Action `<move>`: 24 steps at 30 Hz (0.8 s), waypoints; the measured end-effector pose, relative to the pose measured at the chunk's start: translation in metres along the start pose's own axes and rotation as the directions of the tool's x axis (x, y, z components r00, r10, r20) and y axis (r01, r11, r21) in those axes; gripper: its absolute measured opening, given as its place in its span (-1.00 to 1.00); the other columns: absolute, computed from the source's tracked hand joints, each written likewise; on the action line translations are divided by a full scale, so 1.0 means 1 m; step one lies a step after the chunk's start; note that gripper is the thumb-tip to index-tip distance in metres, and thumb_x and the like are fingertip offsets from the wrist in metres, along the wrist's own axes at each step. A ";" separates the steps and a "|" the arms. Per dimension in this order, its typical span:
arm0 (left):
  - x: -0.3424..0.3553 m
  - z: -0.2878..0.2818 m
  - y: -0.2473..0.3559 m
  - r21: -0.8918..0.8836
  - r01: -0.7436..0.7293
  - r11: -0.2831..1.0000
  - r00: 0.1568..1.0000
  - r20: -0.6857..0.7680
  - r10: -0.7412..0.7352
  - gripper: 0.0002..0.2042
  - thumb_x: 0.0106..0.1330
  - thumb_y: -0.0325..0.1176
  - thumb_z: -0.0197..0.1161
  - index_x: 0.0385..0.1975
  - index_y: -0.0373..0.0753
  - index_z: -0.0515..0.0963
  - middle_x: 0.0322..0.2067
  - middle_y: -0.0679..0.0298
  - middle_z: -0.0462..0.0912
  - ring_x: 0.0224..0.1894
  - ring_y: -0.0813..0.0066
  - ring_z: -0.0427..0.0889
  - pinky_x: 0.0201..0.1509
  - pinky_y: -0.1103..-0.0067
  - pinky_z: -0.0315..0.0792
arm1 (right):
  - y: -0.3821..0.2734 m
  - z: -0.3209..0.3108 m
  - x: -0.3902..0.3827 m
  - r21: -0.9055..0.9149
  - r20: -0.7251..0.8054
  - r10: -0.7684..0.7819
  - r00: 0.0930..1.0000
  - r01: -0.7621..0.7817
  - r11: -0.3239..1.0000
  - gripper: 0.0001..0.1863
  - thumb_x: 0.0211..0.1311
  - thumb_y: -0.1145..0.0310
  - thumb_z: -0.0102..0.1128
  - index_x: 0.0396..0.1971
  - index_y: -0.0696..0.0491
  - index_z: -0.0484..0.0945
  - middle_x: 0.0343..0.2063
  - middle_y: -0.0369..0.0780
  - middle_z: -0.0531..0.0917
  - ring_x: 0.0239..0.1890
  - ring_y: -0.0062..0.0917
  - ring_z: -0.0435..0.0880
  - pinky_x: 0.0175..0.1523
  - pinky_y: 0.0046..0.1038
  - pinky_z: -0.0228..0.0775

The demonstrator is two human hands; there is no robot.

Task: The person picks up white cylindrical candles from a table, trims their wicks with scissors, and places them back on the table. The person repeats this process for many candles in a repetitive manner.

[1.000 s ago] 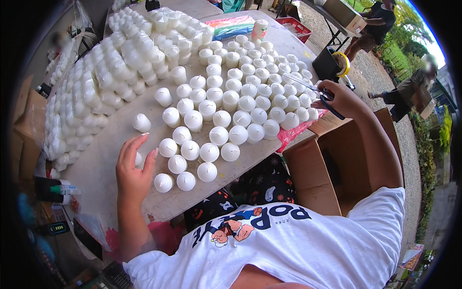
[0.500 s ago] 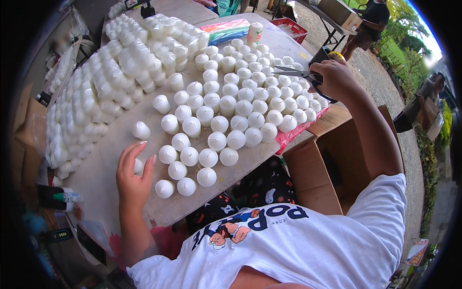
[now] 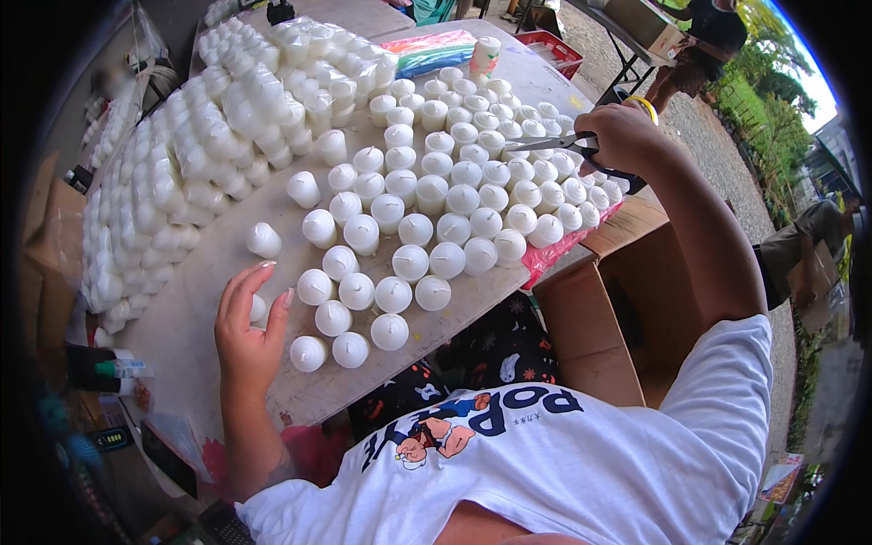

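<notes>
The candles [image 3: 411, 262] before me are plain white on a greyish-white table [image 3: 173, 318], and my scissors [image 3: 559, 143] show grey blades and black handles. My white shirt [image 3: 590, 472] bears dark lettering and a multicoloured cartoon figure; my black trousers [image 3: 513, 350] are patterned in white and orange-red. Beyond, the plastic bundle [image 3: 427, 54] is striped red, green and blue.

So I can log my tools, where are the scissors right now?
In the head view, the scissors are right of centre, held in the right hand, with their blades pointing left over the standing white candles.
</notes>
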State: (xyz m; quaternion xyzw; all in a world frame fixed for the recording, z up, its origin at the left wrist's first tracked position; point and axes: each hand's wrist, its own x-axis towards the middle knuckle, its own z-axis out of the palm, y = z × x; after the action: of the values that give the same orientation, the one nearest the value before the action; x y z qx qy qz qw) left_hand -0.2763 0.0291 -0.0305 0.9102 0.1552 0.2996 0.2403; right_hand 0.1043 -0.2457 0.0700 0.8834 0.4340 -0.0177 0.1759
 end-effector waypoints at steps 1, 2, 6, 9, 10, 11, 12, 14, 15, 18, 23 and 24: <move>0.000 0.000 0.000 -0.001 -0.002 1.000 1.000 0.001 0.002 -0.71 0.15 -0.50 0.29 -0.10 -0.33 0.51 -0.11 0.06 0.58 -0.05 0.10 0.56 0.05 0.37 0.42 | 0.000 -0.002 0.001 -0.005 0.010 -0.001 1.000 0.001 1.000 -0.47 -0.27 0.18 0.52 -0.19 -0.01 0.59 -0.25 -0.21 0.66 -0.06 -0.30 0.58 0.06 -0.28 0.29; 0.000 0.000 0.001 -0.004 -0.005 1.000 1.000 0.000 0.005 -0.71 0.15 -0.50 0.29 -0.10 -0.33 0.51 -0.11 0.06 0.58 -0.05 0.10 0.56 0.05 0.37 0.42 | -0.001 -0.007 0.001 -0.010 0.020 -0.001 1.000 0.001 1.000 -0.47 -0.27 0.19 0.53 -0.18 -0.01 0.59 -0.25 -0.21 0.66 -0.06 -0.30 0.58 0.07 -0.29 0.29; 0.000 -0.001 0.002 -0.002 -0.011 1.000 1.000 -0.003 0.011 -0.71 0.15 -0.50 0.29 -0.11 -0.33 0.51 -0.11 0.06 0.58 -0.05 0.09 0.56 0.04 0.37 0.42 | 0.004 -0.012 0.004 -0.005 0.022 0.042 0.999 -0.042 0.999 -0.45 -0.28 0.20 0.53 -0.17 0.00 0.59 -0.26 -0.22 0.67 -0.06 -0.31 0.59 0.11 -0.29 0.26; 0.000 -0.001 0.002 -0.005 -0.021 1.000 1.000 0.000 0.021 -0.71 0.15 -0.51 0.29 -0.10 -0.33 0.51 -0.11 0.06 0.58 -0.05 0.09 0.56 0.04 0.37 0.42 | 0.015 -0.005 0.007 0.023 0.045 0.069 0.997 -0.070 0.997 -0.43 -0.30 0.16 0.54 -0.17 0.00 0.59 -0.25 -0.22 0.66 -0.05 -0.32 0.59 0.11 -0.30 0.27; -0.001 -0.001 0.001 -0.006 -0.024 1.000 1.000 0.000 0.024 -0.71 0.15 -0.51 0.29 -0.10 -0.33 0.51 -0.11 0.06 0.58 -0.05 0.09 0.56 0.04 0.37 0.42 | 0.012 -0.007 0.006 0.013 0.044 0.050 0.998 -0.050 0.999 -0.44 -0.29 0.15 0.54 -0.18 0.00 0.59 -0.25 -0.21 0.66 -0.06 -0.31 0.59 0.09 -0.30 0.28; -0.001 -0.001 0.001 -0.008 -0.023 1.000 1.000 0.001 0.023 -0.70 0.15 -0.51 0.29 -0.10 -0.33 0.51 -0.11 0.06 0.58 -0.05 0.09 0.56 0.05 0.37 0.42 | 0.007 -0.009 0.002 0.002 0.043 0.030 0.999 -0.031 1.000 -0.44 -0.29 0.15 0.54 -0.18 0.00 0.59 -0.25 -0.20 0.66 -0.06 -0.31 0.59 0.08 -0.30 0.29; -0.001 -0.001 0.001 -0.008 -0.021 1.000 1.000 0.003 0.021 -0.70 0.15 -0.51 0.29 -0.10 -0.33 0.51 -0.11 0.06 0.58 -0.04 0.10 0.56 0.05 0.37 0.42 | 0.003 -0.011 0.000 -0.006 0.043 0.010 0.999 -0.010 1.000 -0.45 -0.28 0.15 0.54 -0.18 0.00 0.59 -0.26 -0.19 0.67 -0.07 -0.30 0.60 0.06 -0.30 0.31; -0.001 -0.002 0.002 -0.007 -0.014 1.000 1.000 0.006 0.014 -0.70 0.15 -0.52 0.29 -0.10 -0.34 0.50 -0.11 0.06 0.58 -0.04 0.10 0.56 0.05 0.37 0.42 | 0.000 -0.008 0.002 -0.008 0.038 0.011 0.999 -0.010 1.000 -0.44 -0.28 0.14 0.54 -0.18 0.01 0.59 -0.27 -0.17 0.66 -0.09 -0.27 0.60 0.03 -0.29 0.33; -0.001 -0.002 0.003 -0.007 -0.012 1.000 1.000 0.008 0.012 -0.70 0.15 -0.52 0.29 -0.10 -0.34 0.50 -0.11 0.06 0.58 -0.04 0.10 0.56 0.05 0.36 0.42 | -0.001 -0.006 0.001 -0.009 0.035 0.014 0.999 -0.014 1.000 -0.44 -0.28 0.14 0.54 -0.18 0.01 0.59 -0.28 -0.17 0.66 -0.10 -0.25 0.61 0.01 -0.29 0.35; -0.001 -0.001 0.002 -0.008 -0.013 1.000 1.000 0.006 0.013 -0.70 0.15 -0.52 0.29 -0.10 -0.33 0.51 -0.10 0.06 0.58 -0.04 0.10 0.56 0.06 0.36 0.42 | 0.003 -0.004 0.002 0.009 0.009 -0.017 1.000 0.017 1.000 -0.45 -0.27 0.14 0.54 -0.20 0.03 0.59 -0.29 -0.15 0.66 -0.13 -0.22 0.62 -0.04 -0.26 0.37; 0.000 -0.001 0.002 -0.004 -0.012 1.000 1.000 0.006 0.012 -0.70 0.15 -0.50 0.29 -0.10 -0.33 0.51 -0.10 0.06 0.58 -0.04 0.10 0.56 0.05 0.36 0.42 | 0.014 0.000 0.009 0.045 0.047 -0.030 0.998 0.028 0.999 -0.50 -0.22 0.16 0.52 -0.23 0.04 0.58 -0.30 -0.14 0.66 -0.17 -0.20 0.62 -0.10 -0.24 0.40; 0.000 -0.001 0.002 -0.002 -0.008 1.000 1.000 0.008 0.008 -0.70 0.15 -0.50 0.29 -0.10 -0.33 0.51 -0.10 0.06 0.58 -0.04 0.10 0.56 0.05 0.37 0.42 | 0.014 0.001 0.010 0.049 0.050 -0.044 0.998 0.042 0.998 -0.51 -0.21 0.17 0.52 -0.23 0.04 0.58 -0.30 -0.13 0.66 -0.17 -0.20 0.62 -0.11 -0.23 0.40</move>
State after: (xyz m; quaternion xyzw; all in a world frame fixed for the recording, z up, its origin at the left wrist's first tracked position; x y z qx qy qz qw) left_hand -0.2773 0.0276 -0.0286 0.9117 0.1502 0.2971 0.2407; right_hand 0.1215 -0.2462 0.0717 0.8771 0.4477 -0.0544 0.1652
